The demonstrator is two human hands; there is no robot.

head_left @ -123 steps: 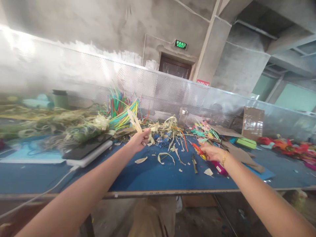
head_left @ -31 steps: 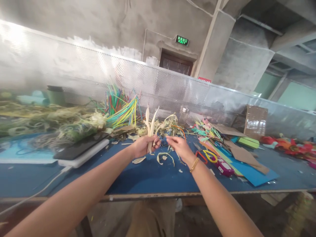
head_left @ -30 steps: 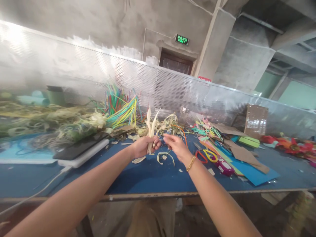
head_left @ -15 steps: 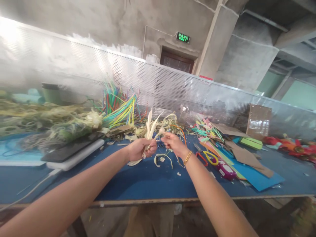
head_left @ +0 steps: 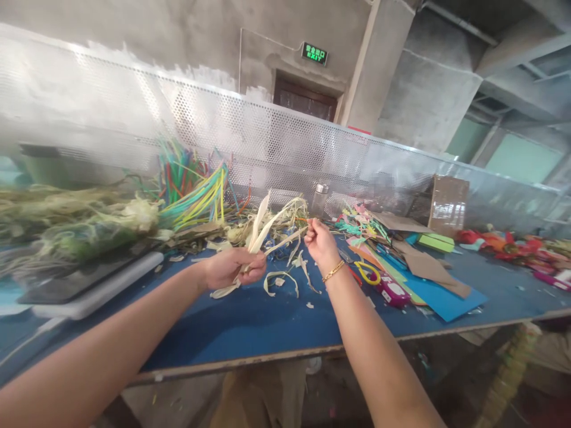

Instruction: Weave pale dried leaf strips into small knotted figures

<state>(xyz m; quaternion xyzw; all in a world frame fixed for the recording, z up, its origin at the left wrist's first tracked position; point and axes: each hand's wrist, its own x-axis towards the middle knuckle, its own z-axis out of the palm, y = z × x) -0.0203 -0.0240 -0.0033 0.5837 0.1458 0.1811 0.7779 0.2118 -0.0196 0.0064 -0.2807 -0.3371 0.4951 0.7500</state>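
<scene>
The person's left hand (head_left: 236,266) is closed round the lower ends of some pale, husk-like strips (head_left: 259,226), two of them fanning up past the thumb side, above the middle of the bench (head_left: 250,333). One more strip (head_left: 288,239) runs slantwise across the gap to the right hand (head_left: 320,244), whose grip is pinched on its far end, so the two hands stand apart with that piece spanning them. Both forearms reach in over the bench's front edge, and between them the blue surface shows broadly, dotted with small scraps; from here that looks the roomiest stretch for moving. A curled scrap (head_left: 281,284) lies on it, nearer the left hand. Behind the hands the room narrows: a tangled heap of fibres runs along the foot of the perforated panel (head_left: 254,128), with a silver-capped bottle (head_left: 319,203) standing close to it. To the left, a white slab (head_left: 100,288) sits beside the left forearm. On the other side, yellow-handled scissors (head_left: 369,273) and a purple object (head_left: 392,291) lie just beyond the right wrist, and a blue sheet (head_left: 455,300) reaches towards the front edge without overhanging it.
</scene>
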